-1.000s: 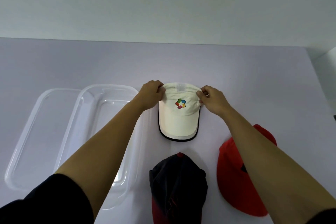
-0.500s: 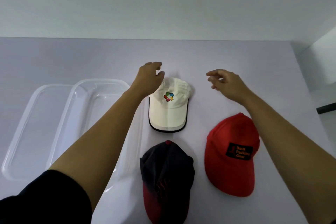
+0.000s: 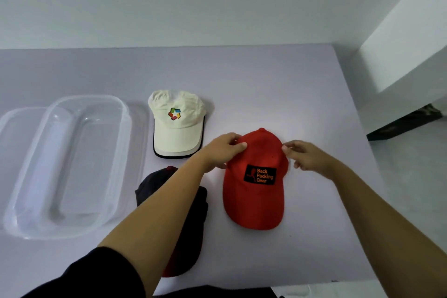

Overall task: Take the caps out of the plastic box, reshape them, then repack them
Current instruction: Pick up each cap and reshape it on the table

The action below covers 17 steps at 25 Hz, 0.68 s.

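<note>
A red cap with a black "Back Packing Gear" patch lies on the table, brim toward me. My left hand grips the left side of its crown, thumb on top. My right hand pinches the crown's right side. A white cap with a coloured logo lies free behind and to the left. A dark cap with a red brim lies near me, largely hidden under my left forearm. The clear plastic box stands empty at the left.
The box's clear lid lies flat to the left, partly under the box. The lilac table ends at the right and near edges. A white wall block juts out at the right, with floor below it.
Both hands let go of the white cap, came back toward me and to the right, and took hold of the red cap's crown. The view shifted.
</note>
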Each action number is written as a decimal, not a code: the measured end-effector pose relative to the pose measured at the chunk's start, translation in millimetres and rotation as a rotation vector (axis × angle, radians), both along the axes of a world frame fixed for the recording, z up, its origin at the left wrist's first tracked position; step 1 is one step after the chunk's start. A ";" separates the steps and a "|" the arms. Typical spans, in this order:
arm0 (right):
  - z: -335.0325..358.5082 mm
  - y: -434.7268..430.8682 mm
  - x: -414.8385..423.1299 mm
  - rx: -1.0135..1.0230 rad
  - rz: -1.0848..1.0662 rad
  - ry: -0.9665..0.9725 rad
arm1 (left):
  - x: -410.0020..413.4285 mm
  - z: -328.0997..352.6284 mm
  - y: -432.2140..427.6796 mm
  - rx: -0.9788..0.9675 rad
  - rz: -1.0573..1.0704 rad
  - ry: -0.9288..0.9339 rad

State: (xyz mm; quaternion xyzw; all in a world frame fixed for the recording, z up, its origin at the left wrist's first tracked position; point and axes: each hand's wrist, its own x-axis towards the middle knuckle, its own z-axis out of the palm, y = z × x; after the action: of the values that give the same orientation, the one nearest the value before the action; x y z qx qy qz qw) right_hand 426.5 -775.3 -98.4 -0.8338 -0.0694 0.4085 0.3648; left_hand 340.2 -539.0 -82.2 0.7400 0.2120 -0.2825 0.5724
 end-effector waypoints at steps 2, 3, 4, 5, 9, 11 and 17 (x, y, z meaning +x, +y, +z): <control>-7.0 2.1 -12.7 0.085 -0.040 0.031 | -1.8 -3.5 -9.5 0.018 0.076 -0.012; -9.5 5.6 -16.9 0.135 -0.090 0.061 | -2.6 -3.8 -10.9 0.015 0.104 0.002; -11.3 9.5 -19.8 0.190 -0.157 0.114 | -2.9 -3.5 -10.7 -0.005 0.125 0.026; -12.2 13.0 -21.9 0.244 -0.228 0.176 | -3.0 -2.7 -10.4 -0.035 0.145 0.042; -10.6 23.5 -22.7 0.260 -0.211 0.229 | -6.3 3.2 -14.8 -0.142 0.297 0.019; -5.5 30.2 -22.3 0.218 -0.143 0.258 | -11.1 3.0 -18.9 -0.180 0.344 -0.011; -9.0 39.1 -22.5 0.323 -0.252 0.385 | -18.4 -6.1 -21.3 -0.296 0.429 -0.102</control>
State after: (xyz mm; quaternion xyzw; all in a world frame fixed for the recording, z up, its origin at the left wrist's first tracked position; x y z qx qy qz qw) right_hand 404.0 -736.3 -107.5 -0.6741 0.0410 0.4945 0.5471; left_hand 321.7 -560.3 -88.4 0.5998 0.2911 -0.1449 0.7311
